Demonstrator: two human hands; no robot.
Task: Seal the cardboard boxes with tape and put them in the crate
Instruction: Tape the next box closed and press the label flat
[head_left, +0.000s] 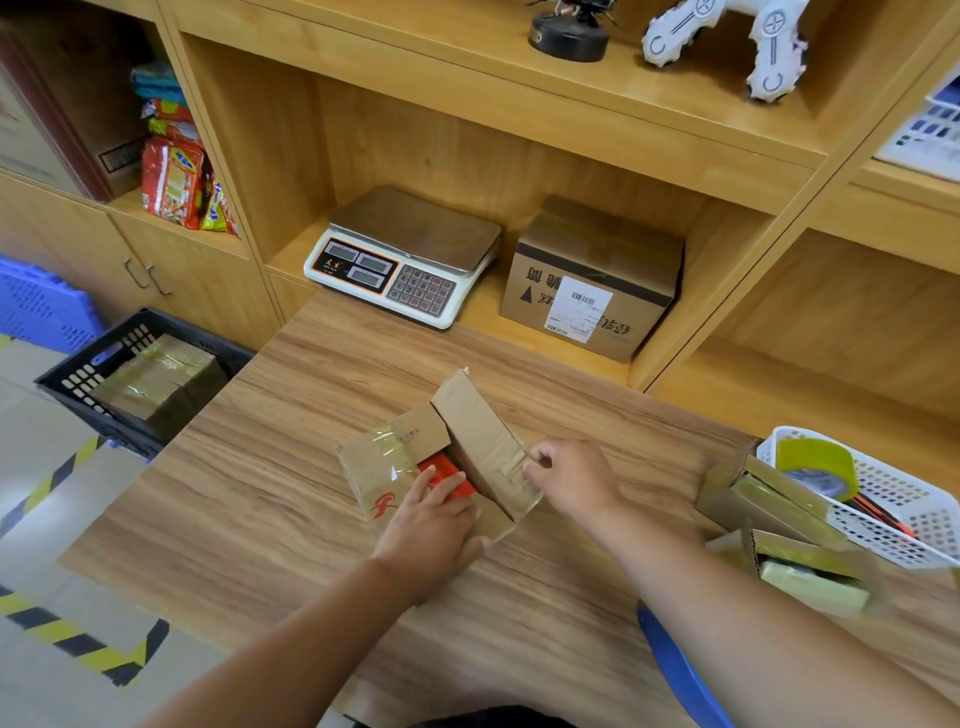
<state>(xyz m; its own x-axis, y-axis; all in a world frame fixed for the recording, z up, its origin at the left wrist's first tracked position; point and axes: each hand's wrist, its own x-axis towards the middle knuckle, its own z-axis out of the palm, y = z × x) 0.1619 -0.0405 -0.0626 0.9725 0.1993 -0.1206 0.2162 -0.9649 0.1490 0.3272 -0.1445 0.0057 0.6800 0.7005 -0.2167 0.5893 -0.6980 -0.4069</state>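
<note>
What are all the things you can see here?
open box: one, brown, middle of table
red packet: one, red, inside open box
taped box: one, brown, in black crate, left
scale: one, white, shelf
labelled box: one, brown, beside scale
more boxes: two, brown, table's right
tape roll: one, yellow-green, in white basket
snack packets: several, mostly red, left shelf
left grip: rests on open box
right grip: pinches its raised flap
</note>
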